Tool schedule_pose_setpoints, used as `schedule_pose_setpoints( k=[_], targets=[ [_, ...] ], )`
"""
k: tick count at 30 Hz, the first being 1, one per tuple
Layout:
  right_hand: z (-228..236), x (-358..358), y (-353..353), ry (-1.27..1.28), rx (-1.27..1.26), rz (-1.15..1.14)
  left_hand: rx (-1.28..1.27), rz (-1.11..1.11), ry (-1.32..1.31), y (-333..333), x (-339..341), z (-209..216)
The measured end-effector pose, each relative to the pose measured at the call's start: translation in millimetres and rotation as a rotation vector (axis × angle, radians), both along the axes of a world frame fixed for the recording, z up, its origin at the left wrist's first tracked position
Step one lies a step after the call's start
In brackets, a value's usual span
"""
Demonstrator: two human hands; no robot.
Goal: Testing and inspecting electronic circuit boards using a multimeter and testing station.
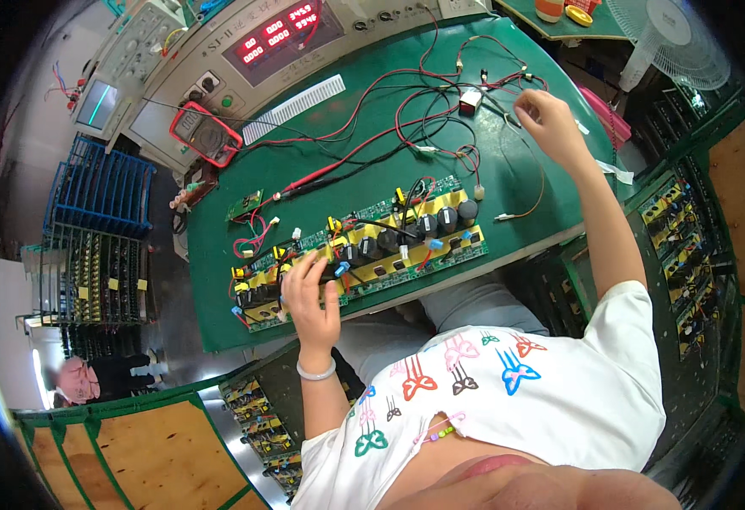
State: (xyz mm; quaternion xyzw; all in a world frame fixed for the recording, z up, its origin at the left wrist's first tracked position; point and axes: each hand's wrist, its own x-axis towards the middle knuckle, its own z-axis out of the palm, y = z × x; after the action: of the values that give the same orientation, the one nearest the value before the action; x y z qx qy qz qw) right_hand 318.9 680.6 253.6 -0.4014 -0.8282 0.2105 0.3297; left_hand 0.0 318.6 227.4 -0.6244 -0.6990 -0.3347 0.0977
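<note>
White shirt [508,399] at five o'clock; left hand [311,308], half-spread at eight, should touch circuit board [381,246] lightly; right hand [549,126] curls at two, contents unclear.

you've got a white short-sleeved t-shirt [577,412] on, front printed with scattered bows: blue bow [520,375] with a pinkish centre, red-orange bow [419,388], green bow [371,444], dark brown bow [464,385], plus pink and smaller ones. streaks of colour run off the bows. coloured beads [443,433] at your neckline, green, yellow and purple among them, pink piece alongside. pale smooth bangle [315,372] on your left wrist. light grey-blue trousers [485,308]. your left hand [311,304] and right hand [551,126] are bare, forearms too.
</note>
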Motion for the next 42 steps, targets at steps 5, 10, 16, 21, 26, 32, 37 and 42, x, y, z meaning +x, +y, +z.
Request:
schedule_pose_setpoints(
  k=[5,10,16,21,26,32,37,42],
  targets=[
    [-24.1,-27.4,59.9,-0.256,-0.115,-0.067,-0.035,-0.062,0.036,16.0,20.5,2.3],
    [-63.5,-42.1,83.3,-0.289,-0.099,-0.112,-0.052,-0.054,-0.001,21.1,28.5,8.7],
    [-80.5,-26.3,80.5,0.087,0.036,-0.106,-0.106,-0.079,-0.037,43.6,43.1,13.9],
    [-48.2,-26.4,55.8,0.152,-0.144,0.394,-0.156,-0.195,0.064,80.6,61.7,19.4],
    [-17.8,-32.6,13.3,-0.104,-0.427,0.859,-0.179,-0.155,0.07,106.6,77.8,18.5],
    [-11.7,-41.4,-1.6,-0.174,-0.467,0.88,-0.229,-0.106,-0.027,118.9,69.8,19.1],
    [-17.6,-47.0,-1.7,-0.06,-0.449,0.966,-0.39,-0.109,0.019,126.9,70.2,20.6],
    [-20.1,-44.8,3.4,0.069,-0.458,0.873,-0.43,-0.107,-0.093,137.1,67.9,22.3]
  ],
)
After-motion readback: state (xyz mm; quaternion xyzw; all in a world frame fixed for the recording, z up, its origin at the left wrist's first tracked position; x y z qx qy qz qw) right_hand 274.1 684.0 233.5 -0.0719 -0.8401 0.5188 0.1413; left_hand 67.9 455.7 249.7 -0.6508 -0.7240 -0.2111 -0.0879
